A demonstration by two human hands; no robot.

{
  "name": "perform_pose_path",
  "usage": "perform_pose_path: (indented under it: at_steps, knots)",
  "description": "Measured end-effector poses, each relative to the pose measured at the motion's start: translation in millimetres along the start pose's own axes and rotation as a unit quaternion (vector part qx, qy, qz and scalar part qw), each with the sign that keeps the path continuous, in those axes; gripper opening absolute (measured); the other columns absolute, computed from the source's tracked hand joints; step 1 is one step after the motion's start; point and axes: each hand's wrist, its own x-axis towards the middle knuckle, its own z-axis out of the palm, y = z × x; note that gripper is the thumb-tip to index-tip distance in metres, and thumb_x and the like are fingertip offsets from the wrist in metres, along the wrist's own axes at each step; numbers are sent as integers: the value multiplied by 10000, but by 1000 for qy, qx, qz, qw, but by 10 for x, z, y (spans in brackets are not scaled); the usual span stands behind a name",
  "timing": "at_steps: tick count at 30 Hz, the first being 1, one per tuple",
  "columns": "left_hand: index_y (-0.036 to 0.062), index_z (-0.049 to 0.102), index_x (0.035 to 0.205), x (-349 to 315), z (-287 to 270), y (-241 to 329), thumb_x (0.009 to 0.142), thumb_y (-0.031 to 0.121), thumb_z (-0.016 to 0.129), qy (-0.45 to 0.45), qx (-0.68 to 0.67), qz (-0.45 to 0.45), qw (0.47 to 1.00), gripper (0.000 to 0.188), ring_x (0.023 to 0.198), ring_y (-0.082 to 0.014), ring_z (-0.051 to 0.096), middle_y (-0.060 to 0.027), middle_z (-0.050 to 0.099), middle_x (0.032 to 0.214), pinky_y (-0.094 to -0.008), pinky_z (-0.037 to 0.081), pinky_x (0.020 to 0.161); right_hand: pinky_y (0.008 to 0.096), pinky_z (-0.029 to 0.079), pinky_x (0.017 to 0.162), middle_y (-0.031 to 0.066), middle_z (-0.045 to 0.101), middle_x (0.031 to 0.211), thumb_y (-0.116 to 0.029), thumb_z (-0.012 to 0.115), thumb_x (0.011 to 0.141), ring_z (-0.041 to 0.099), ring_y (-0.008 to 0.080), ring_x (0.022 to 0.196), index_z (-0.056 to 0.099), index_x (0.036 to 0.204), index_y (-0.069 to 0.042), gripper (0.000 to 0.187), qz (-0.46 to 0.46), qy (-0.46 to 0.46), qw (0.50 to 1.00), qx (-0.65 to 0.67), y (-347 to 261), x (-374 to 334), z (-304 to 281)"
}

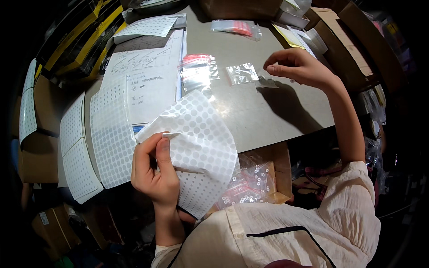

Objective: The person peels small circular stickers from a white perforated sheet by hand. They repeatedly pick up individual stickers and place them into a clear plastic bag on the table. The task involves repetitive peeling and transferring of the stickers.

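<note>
My left hand [156,172] pinches the edge of a sheet of round stickers [196,118], white with pale grey dots. The sheet bends over the table's front edge, and its lower part has smaller dots. Above the table on the right is my right hand [297,67], its thumb and index finger drawn together. Whatever lies between those fingertips, if anything, is too small to make out. Left of them a small clear zip bag [242,73] holds several little white rings. A stack of clear zip bags with red strips [196,71] lies farther left.
More sticker sheets [111,138] hang over the table's left edge beside papers with handwriting [145,80]. Below the front edge, a cardboard box [281,172] contains filled zip bags [250,185]. Another bag bundle [237,29] lies at the back. Cartons [344,40] stand at right.
</note>
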Motion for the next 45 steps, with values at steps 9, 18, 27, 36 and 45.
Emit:
perform_pose_path:
  at_steps: [9, 18, 27, 36, 45]
  knots:
    - [-36, 717, 1025, -25, -47, 34, 981, 47, 706, -28, 23, -2, 999, 95, 782, -117, 627, -71, 719, 907, -231, 494, 730, 461, 521, 641, 202, 678, 712, -359, 747, 925, 670, 378, 666, 733, 860, 12, 377, -24, 66, 942, -328, -42, -104, 310]
    - [-40, 714, 1039, -18, -58, 35, 994, 56, 696, -42, 25, -8, 999, 108, 844, -110, 644, -73, 738, 951, -231, 510, 785, 326, 485, 681, 58, 645, 789, -357, 750, 921, 583, 170, 710, 707, 968, -6, 356, -69, -27, 997, -31, 37, -13, 44]
    - [-26, 723, 1022, -35, -49, 13, 968, 30, 711, -19, 22, 12, 1000, 78, 756, -139, 634, -83, 715, 888, -244, 490, 698, 336, 531, 862, 42, 621, 1072, -74, 723, 772, 611, 156, 957, 601, 1200, -41, 447, -55, -124, 990, 33, 34, -137, 14]
    - [-16, 730, 1010, -29, 3, -31, 954, 18, 721, -5, 8, 31, 999, 66, 704, -135, 611, -66, 689, 837, -239, 468, 643, 276, 482, 835, 8, 592, 960, -82, 679, 895, 562, 113, 879, 593, 1175, -37, 296, -73, -68, 992, 75, 52, 32, 92]
    - [-32, 717, 1041, -42, -102, -7, 985, 48, 704, -54, 49, 9, 997, 98, 807, -99, 646, -66, 748, 939, -217, 508, 756, 298, 517, 766, 45, 612, 900, -45, 662, 838, 585, 136, 802, 582, 1176, -19, 349, -72, -122, 990, 7, 86, 362, 67]
